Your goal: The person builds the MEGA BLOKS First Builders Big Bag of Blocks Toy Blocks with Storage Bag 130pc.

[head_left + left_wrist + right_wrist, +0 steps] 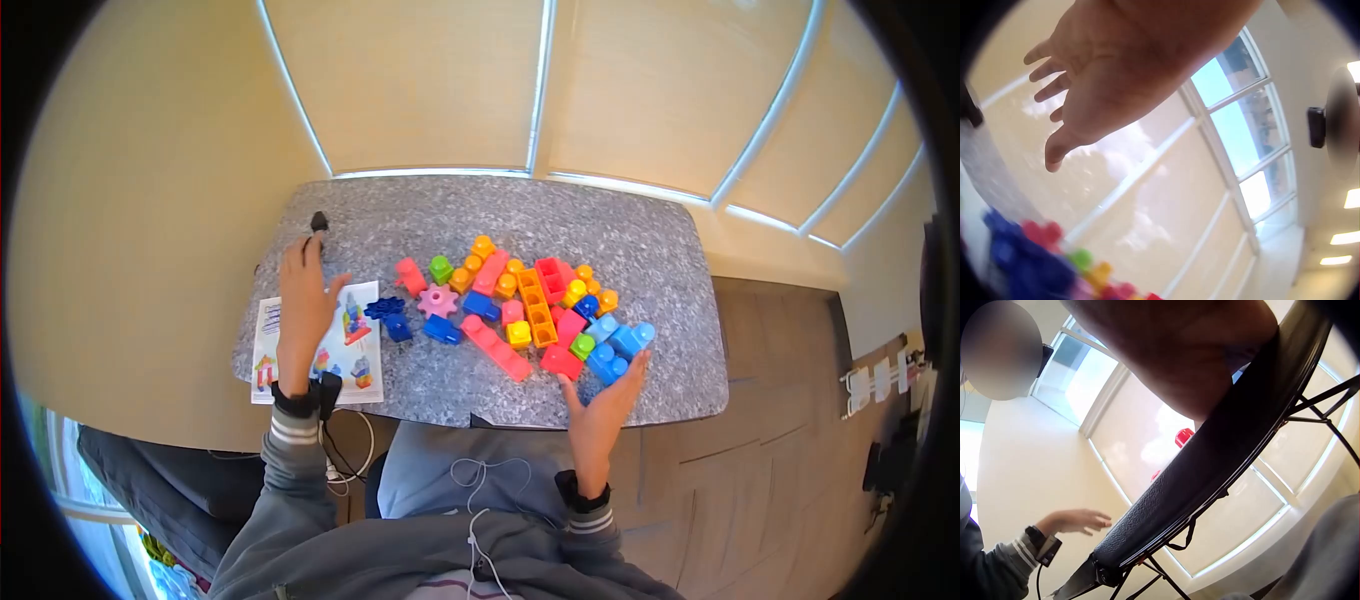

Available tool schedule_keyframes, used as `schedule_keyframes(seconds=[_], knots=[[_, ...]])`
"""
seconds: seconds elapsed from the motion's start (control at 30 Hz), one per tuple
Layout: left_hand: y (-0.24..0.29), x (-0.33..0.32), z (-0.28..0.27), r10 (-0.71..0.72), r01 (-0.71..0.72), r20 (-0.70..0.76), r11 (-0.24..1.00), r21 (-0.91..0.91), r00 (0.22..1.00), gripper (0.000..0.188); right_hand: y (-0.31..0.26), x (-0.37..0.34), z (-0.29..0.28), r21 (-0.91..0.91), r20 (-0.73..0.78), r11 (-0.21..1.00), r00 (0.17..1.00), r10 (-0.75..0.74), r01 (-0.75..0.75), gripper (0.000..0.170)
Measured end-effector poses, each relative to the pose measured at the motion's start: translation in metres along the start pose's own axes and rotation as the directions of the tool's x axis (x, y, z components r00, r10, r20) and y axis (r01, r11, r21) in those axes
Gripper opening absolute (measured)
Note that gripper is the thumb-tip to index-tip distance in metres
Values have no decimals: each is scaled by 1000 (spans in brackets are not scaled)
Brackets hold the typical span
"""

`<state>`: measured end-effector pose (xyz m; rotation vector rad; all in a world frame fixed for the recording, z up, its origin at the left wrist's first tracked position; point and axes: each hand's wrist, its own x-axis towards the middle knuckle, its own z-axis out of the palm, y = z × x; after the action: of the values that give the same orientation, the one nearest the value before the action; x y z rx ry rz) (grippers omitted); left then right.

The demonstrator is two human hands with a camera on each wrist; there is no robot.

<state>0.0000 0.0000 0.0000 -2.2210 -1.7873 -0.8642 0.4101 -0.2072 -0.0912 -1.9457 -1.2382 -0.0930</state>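
Observation:
My left hand (308, 315) hovers over a printed sheet (268, 345) with pictures of block models. Its fingers stretch towards a small black object (319, 221) at the far left of the table. In the left wrist view the same hand (1110, 81) has spread fingers and an empty palm. My right hand (603, 415) is at the front right, its fingertips right at the light blue blocks (606, 362) and its thumb by a red block (562, 361). The right wrist view shows only part of that hand (1191, 350); the table edge hides its fingers.
Colourful building blocks lie in a loose cluster across the grey table (640, 240). A dark blue gear piece (385, 307), a pink gear piece (437, 301) and an orange block with holes (537, 308) are among them. White and black cables (345, 460) hang by the front edge.

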Motion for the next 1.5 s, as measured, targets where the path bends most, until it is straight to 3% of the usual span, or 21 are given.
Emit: schedule_keyframes(seconds=[0.1, 0.17, 0.23, 0.27, 0.33, 0.37, 0.4, 0.53, 0.67, 0.73, 0.8, 0.87, 0.9, 0.97, 1.07, 1.13, 1.17, 1.23, 1.37, 1.43, 1.5], knots=[[98, -2, -22, 282, -245, 124, 938, -247, 951, 63, 2, 0, 2, -12, -11, 1000, 1000, -24, 24, 137], [159, -6, -28, 358, -225, 241, 867, -445, 902, 55, 1, -2, 3, 16, -6, 1000, 1000, -7, 7, 135], [194, -13, -3, 497, -317, 226, 780, -539, 838, 48, 1, -3, 3, 30, -8, 1000, 1000, 6, -5, 135], [214, -16, 6, 498, -318, 221, 776, -545, 838, 48, 1, -3, 2, 54, -5, 998, 1000, 21, -21, 134], [249, -23, 21, 623, -325, 320, 700, -636, 714, 45, 2, -3, 2, 54, -9, 998, 1000, 17, -17, 133], [260, -29, 36, 621, -324, 318, 699, -637, 716, 45, 1, -4, 1, 62, -7, 998, 1000, 17, -17, 133], [266, -37, 57, 608, -408, 350, 765, -497, 713, 45, 1, -4, 1, 63, -8, 998, 1000, 12, -12, 133], [279, -48, 95, 537, -527, 339, 840, -129, 772, 46, 1, -4, 2, 72, -19, 997, 1000, -2, 3, 132], [278, -55, 96, 570, -564, 196, 820, -91, 798, 49, -8, -3, -5, 160, -94, 987, 996, -5, 20, 126], [282, -52, 96, 540, -475, 189, 827, -301, 820, 46, -6, -6, -9, 142, -130, 984, 988, -85, 103, 114], [286, -50, 96, 521, -446, 221, 839, -311, 825, 42, -7, -8, -12, 120, -166, 976, 973, -161, 182, 103], [286, -50, 99, 510, -423, 250, 844, -329, 823, 39, -10, -10, -16, 44, -88, 973, 971, -222, 227, 73], [286, -51, 101, 525, -446, 196, 829, -336, 828, 37, -10, -11, -17, 38, -95, 973, 971, -222, 226, 73], [289, -51, 102, 551, -479, 137, 804, -353, 823, 36, -7, -12, -20, -8, -101, 962, 957, -273, 274, 55], [290, -56, 96, 559, -480, 8, 719, -502, 829, 37, -8, -13, -22, -34, -86, 963, 960, -268, 266, 50], [295, -57, 88, 549, -329, 129, 655, -680, 826, 37, -1, -12, -20, 4, -66, 958, 956, -285, 286, 47], [298, -57, 86, 555, -336, 121, 648, -683, 823, 37, 1, -11, -20, 50, -36, 951, 952, -303, 305, 45], [304, -59, 83, 488, -103, 364, 696, -710, 793, 35, 1, -10, -20, 102, -18, 954, 960, -280, 281, 44], [298, -55, 88, 478, -56, 294, 592, -804, 828, 35, 3, -7, -21, 161, 1, 945, 957, -290, 286, 42], [286, -52, 80, 434, -209, 55, 537, -818, 899, 43, 4, -5, -21, 177, -3, 945, 960, -280, 276, 42], [265, -52, 43, 437, -192, 85, 551, -812, 895, 47, 6, -2, -20, 200, -2, 943, 963, -270, 265, 41]])
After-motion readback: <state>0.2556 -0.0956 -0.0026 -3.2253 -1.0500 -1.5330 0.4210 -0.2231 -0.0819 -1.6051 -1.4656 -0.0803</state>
